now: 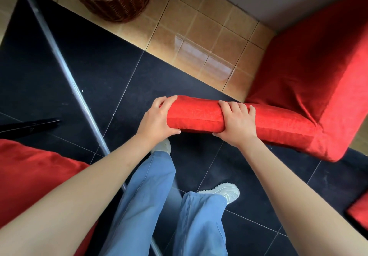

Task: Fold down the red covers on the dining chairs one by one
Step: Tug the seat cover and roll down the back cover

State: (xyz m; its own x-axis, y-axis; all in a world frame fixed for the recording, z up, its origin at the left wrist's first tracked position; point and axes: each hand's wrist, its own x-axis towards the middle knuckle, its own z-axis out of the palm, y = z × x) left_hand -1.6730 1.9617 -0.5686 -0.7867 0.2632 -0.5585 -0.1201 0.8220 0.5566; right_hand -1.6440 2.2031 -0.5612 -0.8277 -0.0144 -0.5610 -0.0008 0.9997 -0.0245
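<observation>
At the top edge of the chair back, I have both hands on the red cover [196, 116]: my left hand [157, 119] grips its free end, my right hand [235, 122] curls over it further along. The rolled edge runs left to right across me, so it lies under my fingers and any fold goes downward, I judge. The fabric looks plush, faintly patterned, over a padded seat [310, 66]

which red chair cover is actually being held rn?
The middle chair's cover: both hands, left hand and right hand, grip its top edge. The covers at lower left and far right are untouched.
</observation>
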